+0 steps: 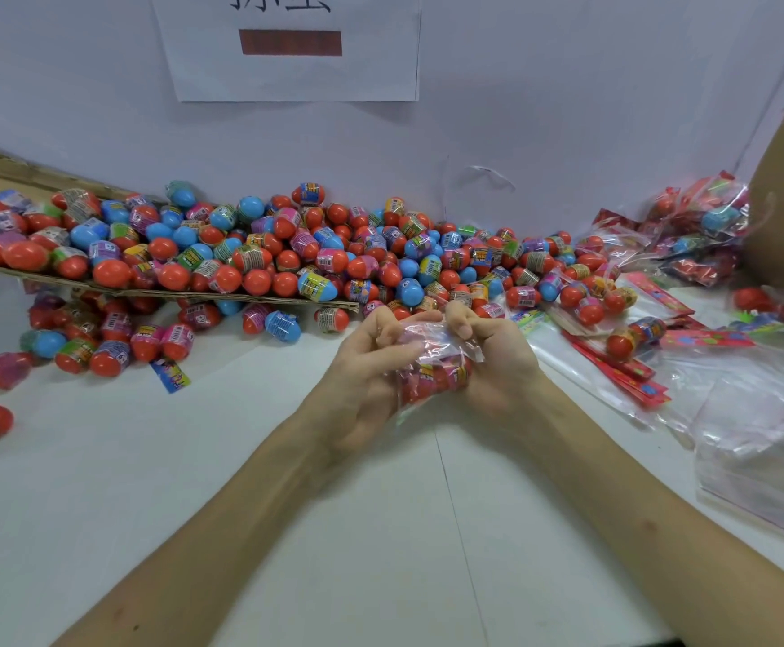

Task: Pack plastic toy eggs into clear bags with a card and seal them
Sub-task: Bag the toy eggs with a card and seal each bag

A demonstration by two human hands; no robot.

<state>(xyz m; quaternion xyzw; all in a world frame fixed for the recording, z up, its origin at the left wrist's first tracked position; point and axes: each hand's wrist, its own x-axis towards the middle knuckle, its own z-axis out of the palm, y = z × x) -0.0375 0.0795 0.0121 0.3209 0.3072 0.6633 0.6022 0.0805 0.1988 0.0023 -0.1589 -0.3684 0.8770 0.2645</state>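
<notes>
A clear bag (432,340) with red eggs (434,382) inside is held above the white bench (380,530), at the centre of the scene. The left hand (371,361) is curled round the bag's left side, and the right hand (497,361) is curled round its right side, with the thumbs and fingertips of both pinching the crumpled far end of the bag. Beyond the hands, a heap (287,254) of red, blue and pink eggs is spread along the wall (567,109), partly on a cardboard sheet (147,291) at far left. Packed bags (698,235) are piled at far right. Red printed cards (623,371) and empty clear bags (763,436) lie on the bench to the right of the hands. A paper sign (296,72) is fixed to the wall.
</notes>
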